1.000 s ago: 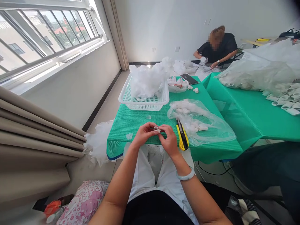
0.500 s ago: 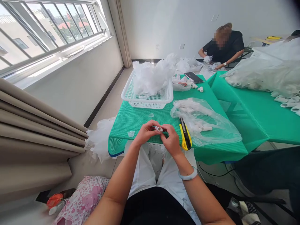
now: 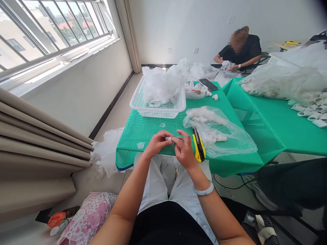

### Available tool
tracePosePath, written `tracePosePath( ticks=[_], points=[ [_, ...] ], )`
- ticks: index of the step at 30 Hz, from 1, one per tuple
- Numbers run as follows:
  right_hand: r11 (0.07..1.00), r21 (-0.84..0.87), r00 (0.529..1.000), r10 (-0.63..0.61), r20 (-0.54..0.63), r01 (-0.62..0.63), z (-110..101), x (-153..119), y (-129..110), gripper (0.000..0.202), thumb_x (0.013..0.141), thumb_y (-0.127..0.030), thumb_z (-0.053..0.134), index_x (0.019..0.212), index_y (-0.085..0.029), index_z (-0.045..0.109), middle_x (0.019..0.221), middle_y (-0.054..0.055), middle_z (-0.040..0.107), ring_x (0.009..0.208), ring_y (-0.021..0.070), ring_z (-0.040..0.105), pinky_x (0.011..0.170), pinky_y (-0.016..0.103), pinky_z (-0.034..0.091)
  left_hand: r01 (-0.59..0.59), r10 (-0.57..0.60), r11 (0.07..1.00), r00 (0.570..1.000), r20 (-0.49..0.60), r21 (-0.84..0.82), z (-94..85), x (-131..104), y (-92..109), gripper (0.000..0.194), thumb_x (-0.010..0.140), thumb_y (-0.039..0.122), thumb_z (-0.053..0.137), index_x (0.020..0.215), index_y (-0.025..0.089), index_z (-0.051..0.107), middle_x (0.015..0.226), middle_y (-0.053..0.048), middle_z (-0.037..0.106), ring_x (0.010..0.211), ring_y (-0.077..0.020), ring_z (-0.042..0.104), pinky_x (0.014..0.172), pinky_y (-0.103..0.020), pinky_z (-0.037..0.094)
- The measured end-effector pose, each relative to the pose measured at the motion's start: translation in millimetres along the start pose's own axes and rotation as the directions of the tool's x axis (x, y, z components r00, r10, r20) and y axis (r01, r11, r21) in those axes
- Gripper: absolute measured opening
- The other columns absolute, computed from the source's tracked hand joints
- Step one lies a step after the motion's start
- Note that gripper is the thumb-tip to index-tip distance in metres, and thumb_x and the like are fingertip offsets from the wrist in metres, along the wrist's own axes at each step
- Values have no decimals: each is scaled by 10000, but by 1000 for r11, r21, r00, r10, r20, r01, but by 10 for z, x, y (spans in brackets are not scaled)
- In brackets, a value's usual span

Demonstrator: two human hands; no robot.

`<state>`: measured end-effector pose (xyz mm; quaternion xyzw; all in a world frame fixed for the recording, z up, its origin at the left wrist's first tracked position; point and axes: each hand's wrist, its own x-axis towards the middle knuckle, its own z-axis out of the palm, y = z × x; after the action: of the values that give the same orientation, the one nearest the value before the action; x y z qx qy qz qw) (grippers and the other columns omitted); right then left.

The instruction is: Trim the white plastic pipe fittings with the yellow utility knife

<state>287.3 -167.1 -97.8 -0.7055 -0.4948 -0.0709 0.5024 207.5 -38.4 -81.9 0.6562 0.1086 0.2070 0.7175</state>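
Observation:
Just above the near edge of the green-covered table, my left hand (image 3: 158,145) pinches a small white plastic pipe fitting (image 3: 169,138) between thumb and fingers. My right hand (image 3: 185,151) meets the fitting's right end, one finger pressed against or into its opening and another finger raised. Part of the fitting is hidden by the fingers. Beside my right hand lies a yellow and black utility knife (image 3: 199,145). A clear plastic bag (image 3: 237,137) with white fittings spreads to the right of the knife.
A white basket (image 3: 159,113) heaped with thin plastic film stands farther back. Behind the bag are a dark tablet or phone (image 3: 208,84) and loose fittings (image 3: 215,97). More fittings (image 3: 315,110) cover the right table. A co-worker (image 3: 245,47) sits at the back.
My right fingers have shifted over the fitting's end, with one finger now lifted. The fitting's opening no longer faces me. The co-worker's hands have come together.

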Motion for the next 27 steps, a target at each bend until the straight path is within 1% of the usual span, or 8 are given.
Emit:
tracePosePath(
  ticks=[3,6,10,13,16,20,23,27],
  points=[
    [996,-61,997,64,51,-61,27,-7,-21,329,855,-108,376,968,-259,646,1368,63,411,1334,260,291,1011,517,390,-69,73,987,997,-21,143,14,-12,-19,209,680,334,723,818,178,697,867,-50,592,803,-150,547,704,-271,447],
    [975,-17,972,220,82,-219,121,-28,-59,321,822,-106,384,939,-218,662,1435,66,376,1383,271,214,1072,560,292,-146,181,929,981,-74,341,60,-44,-65,162,725,334,682,821,207,711,875,-55,614,833,-163,561,761,-299,455],
    [848,169,858,462,226,-502,147,-15,-99,265,765,-146,452,903,-195,674,1365,98,489,1342,279,331,1026,529,367,-190,278,845,955,-107,499,122,-80,-138,111,764,299,643,819,235,716,888,-51,641,871,-173,578,822,-324,455],
    [761,322,821,474,317,-564,7,37,-158,244,775,-200,490,920,-212,687,1260,87,591,1284,268,429,975,466,432,-180,297,834,943,-149,521,137,-82,-147,92,761,269,644,818,240,710,898,-47,648,863,-170,589,805,-312,462],
    [764,365,846,503,178,-531,-179,73,-234,224,828,-304,502,919,-210,685,1109,93,672,1128,248,570,905,413,478,-154,283,860,937,-204,486,134,-74,-118,85,739,258,666,811,227,698,880,-41,652,826,-164,597,772,-298,467],
    [858,227,868,490,-88,-461,-298,59,-257,245,868,-384,480,878,-207,650,733,43,675,770,200,642,747,380,518,-142,235,906,953,-193,399,133,-67,-83,104,721,273,679,804,210,686,860,-41,659,787,-159,595,731,-293,471],
    [966,40,956,258,-141,-255,-266,39,-216,215,879,-324,473,852,-234,667,893,64,643,908,210,592,823,402,491,-128,204,932,958,-200,339,131,-66,-72,132,707,297,689,802,206,681,855,-40,660,789,-159,590,707,-287,472],
    [992,-95,994,68,-87,-77,-137,37,-168,201,881,-287,497,862,-247,693,1089,96,561,1095,245,475,885,423,469,-149,214,934,961,-175,324,118,-68,-68,109,714,263,669,799,196,680,852,-45,658,798,-159,591,695,-282,467]
  ],
)
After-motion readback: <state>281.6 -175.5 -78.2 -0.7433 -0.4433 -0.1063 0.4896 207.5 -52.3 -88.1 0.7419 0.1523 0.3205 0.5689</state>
